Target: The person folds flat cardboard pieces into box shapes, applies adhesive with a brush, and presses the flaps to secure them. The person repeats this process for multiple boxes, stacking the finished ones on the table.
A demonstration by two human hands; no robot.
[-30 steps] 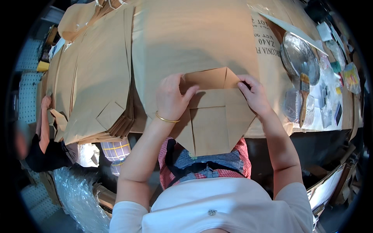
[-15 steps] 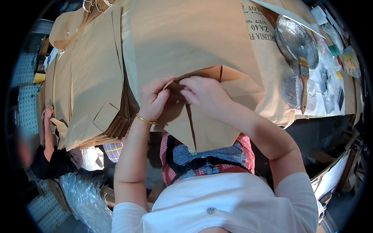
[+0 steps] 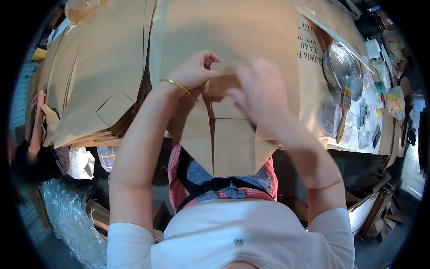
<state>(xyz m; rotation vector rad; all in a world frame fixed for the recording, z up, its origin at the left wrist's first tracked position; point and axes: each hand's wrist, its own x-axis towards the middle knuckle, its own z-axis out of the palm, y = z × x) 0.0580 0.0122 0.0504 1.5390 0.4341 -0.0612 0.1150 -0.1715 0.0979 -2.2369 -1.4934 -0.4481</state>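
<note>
Paper-covered table point(image 3: 224, 29): folded paper bag point(image 3: 235, 148) at left hand point(image 3: 192, 73), metal bowl point(image 3: 341, 62) rightward

Pale-blue perforated panels point(image 3: 25, 83) at left, dim grey floor point(image 3: 378, 251) (brighter toward the edge) at right.

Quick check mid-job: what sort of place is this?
Probably a paper-sack workshop, though I can't be certain: a folded brown paper bag is at front centre, large brown paper sacks are stacked at left, and a flat brush lies beside a silvery bowl at right.
</note>
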